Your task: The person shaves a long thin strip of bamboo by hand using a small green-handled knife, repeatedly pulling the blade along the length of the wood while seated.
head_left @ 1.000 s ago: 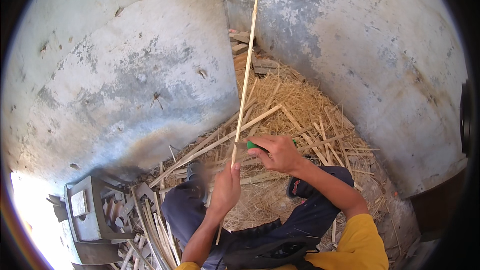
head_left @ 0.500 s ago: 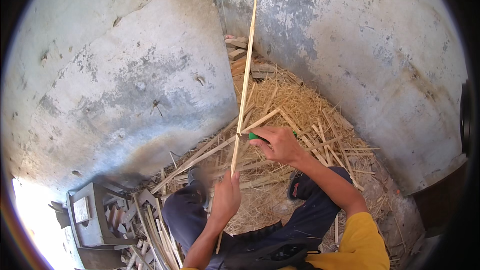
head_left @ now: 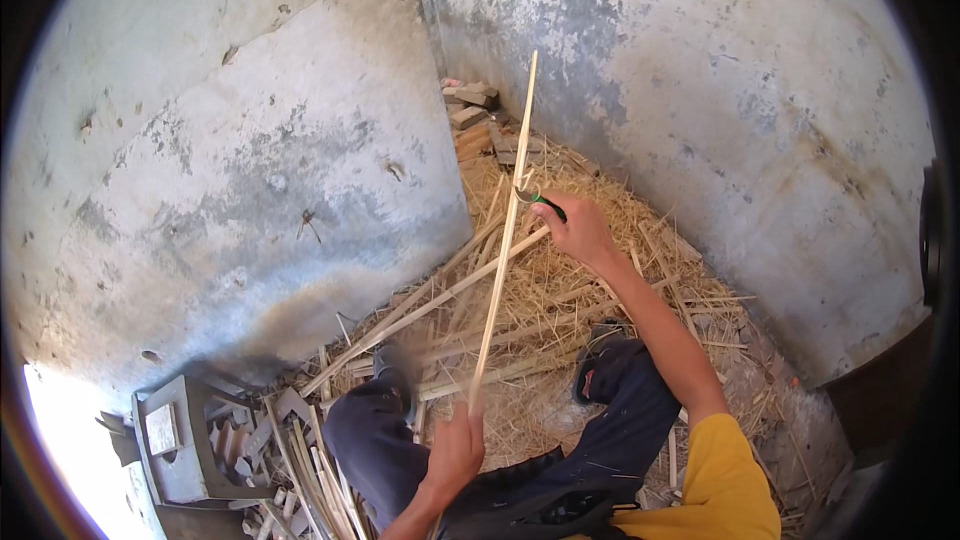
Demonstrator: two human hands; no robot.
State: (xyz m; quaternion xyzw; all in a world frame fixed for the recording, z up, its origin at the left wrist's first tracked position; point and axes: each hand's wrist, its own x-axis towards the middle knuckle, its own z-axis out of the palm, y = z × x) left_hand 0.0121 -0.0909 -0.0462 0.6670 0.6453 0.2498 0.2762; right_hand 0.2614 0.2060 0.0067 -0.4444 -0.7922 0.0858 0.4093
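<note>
My left hand [head_left: 456, 455] is closed round the near end of a long pale bamboo strip [head_left: 497, 290], just above my lap. The strip slants up and away, its thin far end in front of the wall. My right hand [head_left: 580, 230] grips a green-handled cutting tool [head_left: 546, 203] with a small metal blade, the exact kind of which I cannot tell. That blade touches the strip's upper half, where a curled shaving [head_left: 526, 178] stands up. The left fingertips are slightly blurred.
Straw-like shavings [head_left: 590, 200] and loose strips [head_left: 430, 305] cover the floor ahead. Bricks [head_left: 470, 105] are stacked in the corner between two peeling walls [head_left: 290, 140]. A grey metal frame [head_left: 175, 445] with scraps and a bundle of strips [head_left: 315, 475] stand at the left.
My right hand has moved the tool away along the strip, and a shaving has curled up at the blade. My left hand has drawn the strip's near end lower, towards me.
</note>
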